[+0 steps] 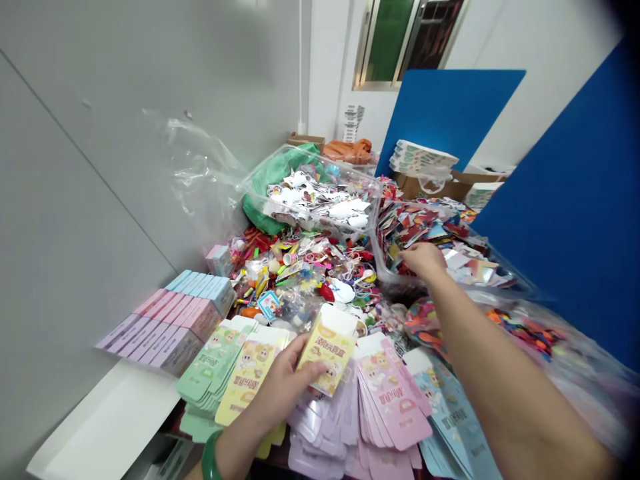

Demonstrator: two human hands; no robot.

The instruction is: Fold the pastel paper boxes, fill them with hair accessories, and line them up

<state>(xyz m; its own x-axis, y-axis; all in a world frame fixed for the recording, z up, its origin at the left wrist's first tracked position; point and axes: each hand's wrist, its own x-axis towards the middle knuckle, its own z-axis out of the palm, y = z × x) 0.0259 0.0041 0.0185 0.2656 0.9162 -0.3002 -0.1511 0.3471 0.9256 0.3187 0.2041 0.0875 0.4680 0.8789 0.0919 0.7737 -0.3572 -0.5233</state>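
In my left hand is a small yellow printed box, tilted, its white top end facing away from me. The thumb lies across its front, the fingers behind it. My right hand reaches over the near left part of a clear plastic bin filled with printed cards. Its fingers are bent together at the cards; what they hold, if anything, is hidden. Below the yellow box lie fanned stacks of flat cartons: green, yellow, purple, pink and blue.
Rows of purple, pink and blue boxes stand at the left wall. Small toys and trinkets are heaped in the middle. Behind them is a bin of white cutouts. Bagged colourful pieces lie right; blue panels rise behind.
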